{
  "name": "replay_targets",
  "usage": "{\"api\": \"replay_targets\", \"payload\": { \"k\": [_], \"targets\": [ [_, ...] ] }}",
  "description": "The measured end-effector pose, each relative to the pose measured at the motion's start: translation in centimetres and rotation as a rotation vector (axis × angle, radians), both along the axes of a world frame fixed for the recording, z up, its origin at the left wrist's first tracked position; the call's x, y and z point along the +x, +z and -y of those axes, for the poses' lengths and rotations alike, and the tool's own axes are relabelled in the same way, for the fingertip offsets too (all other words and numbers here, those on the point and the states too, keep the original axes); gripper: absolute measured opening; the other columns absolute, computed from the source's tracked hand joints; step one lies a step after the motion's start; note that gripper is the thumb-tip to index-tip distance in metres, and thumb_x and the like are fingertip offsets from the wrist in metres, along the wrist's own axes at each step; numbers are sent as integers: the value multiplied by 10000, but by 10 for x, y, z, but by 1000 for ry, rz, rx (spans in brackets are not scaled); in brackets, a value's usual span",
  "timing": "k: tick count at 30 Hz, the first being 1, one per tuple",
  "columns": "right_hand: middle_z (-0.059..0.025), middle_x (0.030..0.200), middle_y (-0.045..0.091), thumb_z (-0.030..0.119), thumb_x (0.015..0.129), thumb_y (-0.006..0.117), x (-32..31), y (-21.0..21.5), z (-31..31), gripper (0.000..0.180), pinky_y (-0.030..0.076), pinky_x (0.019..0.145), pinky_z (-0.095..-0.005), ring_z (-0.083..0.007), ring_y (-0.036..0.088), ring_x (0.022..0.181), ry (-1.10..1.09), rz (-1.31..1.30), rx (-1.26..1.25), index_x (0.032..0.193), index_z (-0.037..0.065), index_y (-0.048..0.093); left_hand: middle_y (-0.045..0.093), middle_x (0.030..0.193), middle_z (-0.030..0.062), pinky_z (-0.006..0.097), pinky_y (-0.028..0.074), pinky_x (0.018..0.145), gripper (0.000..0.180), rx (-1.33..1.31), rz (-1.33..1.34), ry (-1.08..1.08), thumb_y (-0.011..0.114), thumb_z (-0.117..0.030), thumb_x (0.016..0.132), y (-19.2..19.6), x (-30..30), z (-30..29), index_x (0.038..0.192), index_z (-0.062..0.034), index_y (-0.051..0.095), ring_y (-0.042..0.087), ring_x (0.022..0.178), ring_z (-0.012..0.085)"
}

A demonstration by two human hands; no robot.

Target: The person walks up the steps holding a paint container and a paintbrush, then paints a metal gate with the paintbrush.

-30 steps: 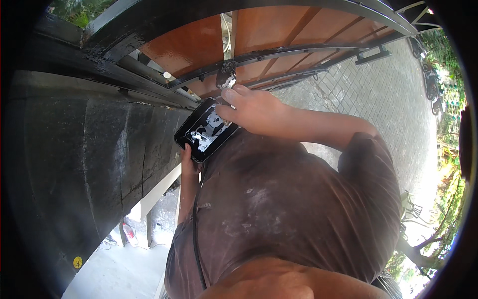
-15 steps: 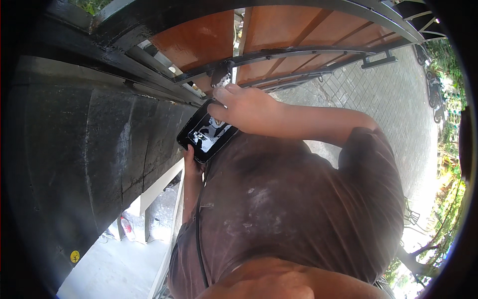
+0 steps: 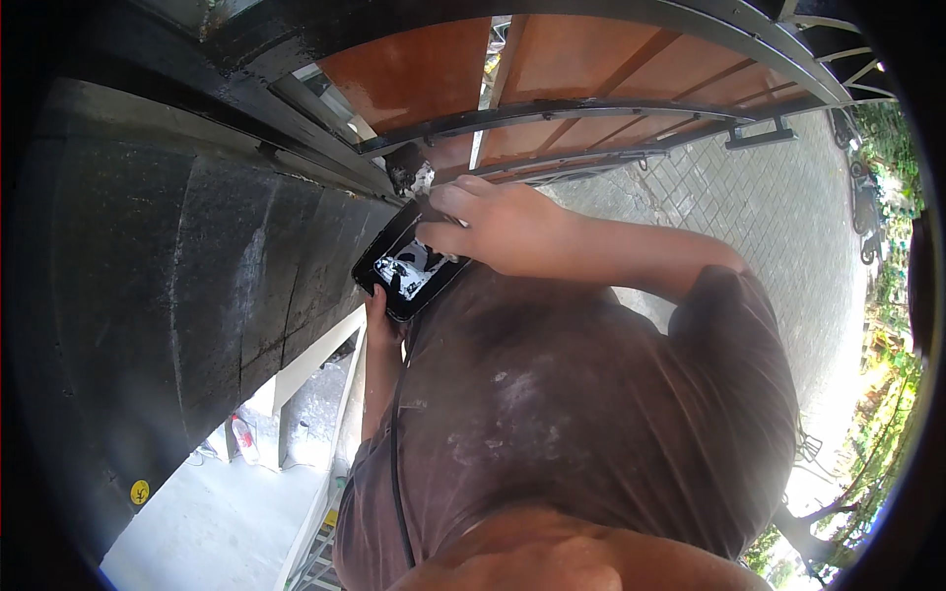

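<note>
Right hand (image 3: 498, 225) is reaching up and forward, forearm running in from the right with the elbow bent and the upper arm coming out of a short brown sleeve. Its fingers are curling downward, fingertips (image 3: 434, 231) pressing together at the far left of the hand. Left hand (image 3: 379, 307) is sitting lower and closer to the body, mostly hidden; only a few fingers are showing, wrapping upward in a grip. Left forearm is rising nearly straight up along the torso, tucked tight against the chest.
</note>
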State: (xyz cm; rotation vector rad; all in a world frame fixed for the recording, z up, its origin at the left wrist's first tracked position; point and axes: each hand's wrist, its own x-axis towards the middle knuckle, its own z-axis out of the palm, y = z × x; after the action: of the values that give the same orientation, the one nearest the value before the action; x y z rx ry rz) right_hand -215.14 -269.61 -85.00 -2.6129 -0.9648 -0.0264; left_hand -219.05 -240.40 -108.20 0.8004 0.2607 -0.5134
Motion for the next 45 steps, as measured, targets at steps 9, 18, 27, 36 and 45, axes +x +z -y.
{"api": "replay_targets", "payload": {
  "k": [9, 18, 27, 36, 45],
  "targets": [
    [-162, 1247, 553, 93, 897, 578, -21, -23, 36, 438, 551, 897, -427, -351, 569, 1193, -76, -57, 100, 1316, 217, 551, 587, 1325, 147, 429, 547, 986, 636, -17, 4, -5, 632, -384, 976, 8, 4, 5, 1438, -17, 395, 625, 1192, 274],
    [-158, 1243, 554, 68, 897, 560, -14, -32, 41, 429, 549, 887, -418, -352, 568, 1194, -97, -35, 81, 1299, 218, 565, 571, 1356, 145, 433, 537, 998, 690, -19, 19, -39, 668, -395, 947, 8, 6, 9, 1456, -24, 384, 611, 1217, 277],
    [-143, 1268, 546, 63, 867, 595, -14, -32, 47, 427, 547, 892, -417, -343, 587, 1164, -162, 14, 58, 1282, 163, 574, 577, 1348, 143, 433, 542, 989, 631, -32, -7, -17, 640, -357, 974, 4, 6, 9, 1456, -39, 386, 617, 1207, 274],
    [-126, 1206, 580, 90, 839, 652, -26, -36, 61, 417, 555, 865, -405, -325, 602, 1131, -217, 45, 100, 1248, 152, 597, 578, 1339, 146, 435, 539, 991, 632, -38, -14, -19, 638, -364, 975, 8, 5, 19, 1449, -28, 390, 612, 1206, 281],
    [-93, 1114, 597, 134, 836, 684, -42, -37, 71, 351, 559, 784, -390, -309, 627, 1020, -335, 55, 125, 1182, 142, 626, 576, 1341, 150, 442, 533, 996, 612, -15, -22, -36, 642, -362, 974, 12, 8, 22, 1429, -16, 422, 608, 1210, 286]
  ]
}}
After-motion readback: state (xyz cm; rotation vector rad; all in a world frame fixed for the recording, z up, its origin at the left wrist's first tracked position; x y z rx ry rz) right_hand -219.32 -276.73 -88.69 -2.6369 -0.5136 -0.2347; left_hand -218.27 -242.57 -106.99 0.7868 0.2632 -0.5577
